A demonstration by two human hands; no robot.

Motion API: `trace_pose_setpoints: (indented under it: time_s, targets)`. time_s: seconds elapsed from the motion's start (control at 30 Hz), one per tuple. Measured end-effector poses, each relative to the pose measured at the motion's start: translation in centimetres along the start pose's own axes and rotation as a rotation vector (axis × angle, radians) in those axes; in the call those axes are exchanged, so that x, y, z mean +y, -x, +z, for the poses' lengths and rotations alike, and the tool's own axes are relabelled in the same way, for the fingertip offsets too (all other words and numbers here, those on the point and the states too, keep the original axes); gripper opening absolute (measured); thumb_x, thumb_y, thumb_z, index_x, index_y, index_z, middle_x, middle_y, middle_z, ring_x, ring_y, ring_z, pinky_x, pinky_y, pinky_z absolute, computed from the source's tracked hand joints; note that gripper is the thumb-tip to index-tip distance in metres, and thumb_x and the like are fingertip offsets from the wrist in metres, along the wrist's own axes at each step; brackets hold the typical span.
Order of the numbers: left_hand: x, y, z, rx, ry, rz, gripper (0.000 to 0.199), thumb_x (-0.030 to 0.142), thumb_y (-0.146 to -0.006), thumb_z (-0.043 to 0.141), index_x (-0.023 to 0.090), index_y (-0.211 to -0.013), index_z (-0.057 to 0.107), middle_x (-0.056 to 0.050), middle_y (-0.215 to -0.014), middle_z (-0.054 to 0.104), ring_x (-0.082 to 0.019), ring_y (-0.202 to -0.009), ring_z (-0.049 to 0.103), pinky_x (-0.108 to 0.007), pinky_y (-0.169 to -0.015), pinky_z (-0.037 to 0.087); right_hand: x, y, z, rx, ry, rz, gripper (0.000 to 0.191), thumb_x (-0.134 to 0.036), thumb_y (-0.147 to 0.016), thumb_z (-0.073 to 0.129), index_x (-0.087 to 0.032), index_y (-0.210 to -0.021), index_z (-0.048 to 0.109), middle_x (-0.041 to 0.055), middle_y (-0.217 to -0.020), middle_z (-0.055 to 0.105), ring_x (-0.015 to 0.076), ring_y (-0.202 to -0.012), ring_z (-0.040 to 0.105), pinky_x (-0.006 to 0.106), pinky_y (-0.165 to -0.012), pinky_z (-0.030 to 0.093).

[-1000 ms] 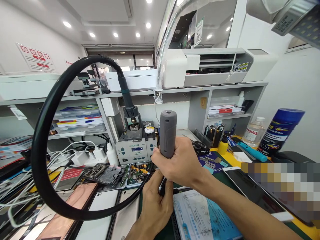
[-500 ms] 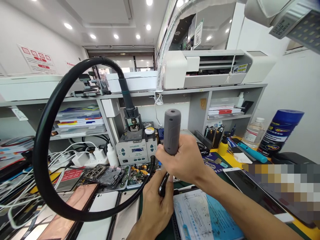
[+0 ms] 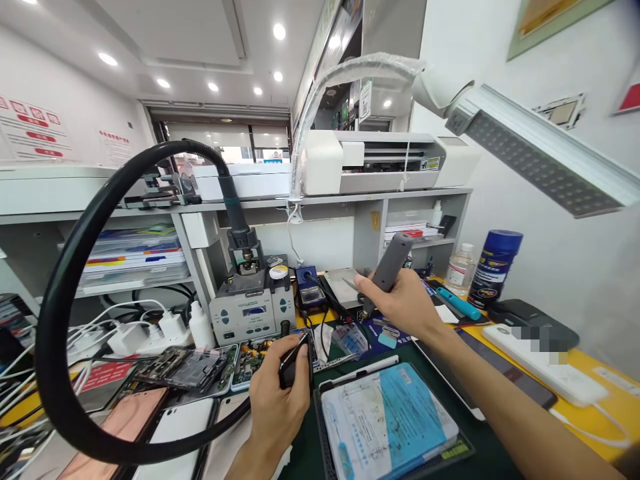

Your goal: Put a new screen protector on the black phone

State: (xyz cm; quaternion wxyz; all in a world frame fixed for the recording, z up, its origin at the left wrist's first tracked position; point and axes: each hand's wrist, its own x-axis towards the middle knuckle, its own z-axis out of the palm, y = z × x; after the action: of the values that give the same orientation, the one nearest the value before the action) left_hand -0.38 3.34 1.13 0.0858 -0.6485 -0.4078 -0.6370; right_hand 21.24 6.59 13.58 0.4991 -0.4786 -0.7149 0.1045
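My right hand (image 3: 407,303) is closed around a grey electric screwdriver (image 3: 391,263). Its back end tilts up to the right and its tip points down to the left. A thin pointed metal piece (image 3: 349,283) sticks out by that thumb; I cannot tell its kind. My left hand (image 3: 280,397) grips a dark glossy slab (image 3: 291,365), seen nearly edge-on and mostly hidden by the fingers. Behind that hand runs the thick black hose (image 3: 53,333) of the hot air station (image 3: 255,313). A blue-and-white box (image 3: 390,420) lies to the right of the left hand.
Several phones and a copper-coloured back panel (image 3: 117,427) lie at left. White chargers and cables (image 3: 150,330) crowd behind them. A blue spray can (image 3: 495,267), a bottle (image 3: 460,270) and a white power strip (image 3: 545,363) stand or lie at right. An LED lamp (image 3: 545,153) hangs above.
My right hand has moved away to the right from my left hand, and the screwdriver has gone from upright to tilted. The left hand still holds the dark slab. The view has shifted.
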Motion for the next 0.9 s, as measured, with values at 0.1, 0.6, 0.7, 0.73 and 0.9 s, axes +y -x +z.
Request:
trace_pose_setpoints:
  time_s: [0.1, 0.6, 0.7, 0.73, 0.9]
  targets:
    - [-0.2, 0.0, -0.1, 0.017, -0.017, 0.071, 0.013, 0.017, -0.092, 0.066, 0.018, -0.105, 0.065, -0.004, -0.096, 0.075, -0.013, -0.087, 0.074, -0.019, -0.086, 0.058, 2.8, 0.8, -1.0, -0.006, 0.014, 0.147, 0.049, -0.048, -0.088, 0.064, -0.023, -0.053, 0.039, -0.0048, -0.049, 0.040, 0.0124, -0.047, 0.037, 0.027, -0.047, 0.028]
    - [-1.2, 0.4, -0.6, 0.004, -0.079, 0.039, 0.020, 0.021, -0.089, 0.071, 0.020, -0.105, 0.059, -0.004, -0.094, 0.076, -0.016, -0.080, 0.076, -0.023, -0.074, 0.060, 7.0, 4.2, 0.8, -0.057, -0.118, 0.280, 0.047, -0.050, -0.086, 0.063, -0.023, -0.056, 0.039, -0.0051, -0.052, 0.039, 0.0139, -0.054, 0.038, 0.028, -0.054, 0.029]
    - [-1.3, 0.2, -0.8, -0.017, -0.094, 0.040, 0.016, 0.022, -0.089, 0.072, 0.022, -0.105, 0.068, -0.001, -0.091, 0.077, -0.014, -0.073, 0.074, -0.021, -0.072, 0.058, 6.8, 4.4, 0.4, -0.046, -0.135, 0.299, 0.047, -0.050, -0.086, 0.063, -0.023, -0.057, 0.039, -0.0052, -0.052, 0.038, 0.0138, -0.054, 0.037, 0.028, -0.054, 0.029]
    - [-1.3, 0.2, -0.8, -0.024, -0.091, 0.031, 0.016, 0.023, -0.089, 0.072, 0.023, -0.104, 0.069, 0.000, -0.091, 0.078, -0.014, -0.071, 0.074, -0.021, -0.072, 0.058, 6.8, 4.5, 0.3, -0.041, -0.142, 0.309, 0.047, -0.050, -0.086, 0.064, -0.023, -0.057, 0.040, -0.0054, -0.051, 0.038, 0.0137, -0.053, 0.037, 0.028, -0.053, 0.029]
    - [-0.8, 0.3, -1.0, -0.052, -0.052, -0.163, 0.018, 0.033, -0.090, 0.070, 0.021, -0.104, 0.069, -0.003, -0.090, 0.077, -0.016, -0.069, 0.072, -0.024, -0.066, 0.055, 6.6, 4.6, 0.0, -0.021, -0.224, 0.355, 0.046, -0.050, -0.086, 0.068, -0.022, -0.057, 0.046, -0.0057, -0.046, 0.040, 0.0128, -0.047, 0.038, 0.028, -0.050, 0.030]
